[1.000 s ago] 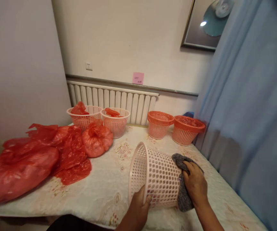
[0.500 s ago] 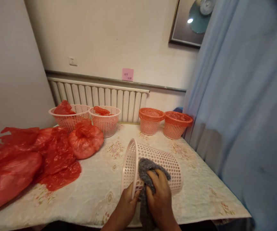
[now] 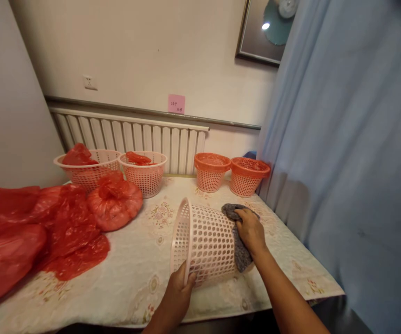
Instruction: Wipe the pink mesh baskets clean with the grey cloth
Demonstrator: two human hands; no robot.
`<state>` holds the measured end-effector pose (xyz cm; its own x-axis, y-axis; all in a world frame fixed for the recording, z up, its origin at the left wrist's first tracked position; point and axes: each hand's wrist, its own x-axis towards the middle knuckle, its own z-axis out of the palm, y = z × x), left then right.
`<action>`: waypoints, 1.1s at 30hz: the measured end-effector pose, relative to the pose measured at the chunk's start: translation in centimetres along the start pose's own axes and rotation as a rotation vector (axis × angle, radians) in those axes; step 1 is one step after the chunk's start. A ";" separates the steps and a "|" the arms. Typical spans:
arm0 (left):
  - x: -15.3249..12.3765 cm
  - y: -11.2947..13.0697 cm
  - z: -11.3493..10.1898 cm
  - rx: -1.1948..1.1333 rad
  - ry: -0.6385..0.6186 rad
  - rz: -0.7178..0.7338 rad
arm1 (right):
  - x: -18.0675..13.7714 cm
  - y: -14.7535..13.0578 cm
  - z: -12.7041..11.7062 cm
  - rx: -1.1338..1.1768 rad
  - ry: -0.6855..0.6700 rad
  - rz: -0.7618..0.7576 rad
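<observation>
A pale pink perforated plastic basket lies on its side over the table, its wide mouth turned to the left. My left hand grips the rim at the near lower side, thumb and fingers closed round it. A grey cloth is bunched under my right hand, which presses it against the basket's wall close to the base end. Part of the cloth hangs down over the base. The fingertips of my right hand are bent into the cloth.
Red plastic bags spread over the table's left side, with a knotted full one beside them. Behind stand two pink baskets holding red bags and two baskets lined with red bags. A blue curtain borders the right.
My right hand has slid the cloth from near the rim to the basket's base end, rightward and up. My left hand stays on the rim. The view has shifted slightly.
</observation>
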<state>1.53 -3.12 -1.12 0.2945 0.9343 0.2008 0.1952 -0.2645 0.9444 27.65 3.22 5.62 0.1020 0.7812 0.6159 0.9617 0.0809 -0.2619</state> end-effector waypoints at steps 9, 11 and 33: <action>1.0 4.2 -0.5 -0.138 -0.022 -0.073 | -4.5 3.1 0.2 -0.118 0.153 0.113; 1.8 5.3 -0.7 -0.186 0.015 -0.106 | -5.0 2.3 0.2 -0.102 0.163 0.107; 1.7 3.2 -1.0 -0.105 0.007 -0.022 | -2.6 -8.5 -0.7 0.162 0.026 -0.136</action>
<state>1.68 -2.13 2.49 0.2845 0.9414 0.1813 0.1021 -0.2178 0.9706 19.40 0.05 6.75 -0.0173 0.7399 0.6725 0.9137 0.2849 -0.2899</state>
